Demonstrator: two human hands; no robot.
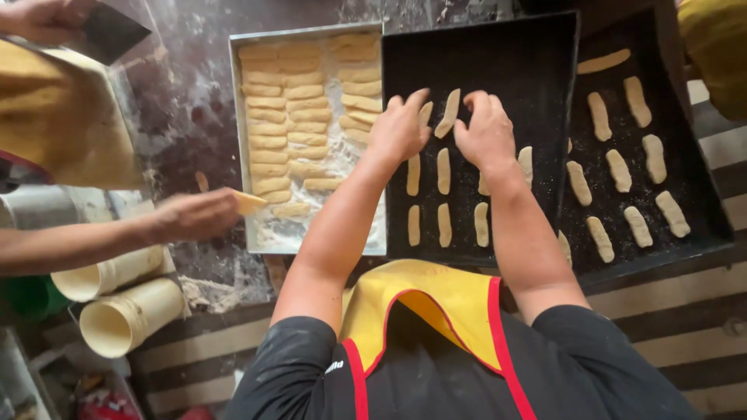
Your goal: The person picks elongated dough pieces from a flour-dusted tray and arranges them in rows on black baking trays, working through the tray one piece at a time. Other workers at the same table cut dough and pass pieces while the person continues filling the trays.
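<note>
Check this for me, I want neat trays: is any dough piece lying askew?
Yes. On the far right black tray, the top dough stick lies nearly sideways while the others run lengthwise. The stick between both hands also tilts.

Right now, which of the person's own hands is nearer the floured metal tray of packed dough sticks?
Left. The left hand hovers just right of the floured tray; the right hand is farther right, over the black tray.

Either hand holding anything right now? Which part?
Both hands meet on one dough stick over the black tray: left hand pinches its lower end, right hand fingertips touch its upper end.
</note>
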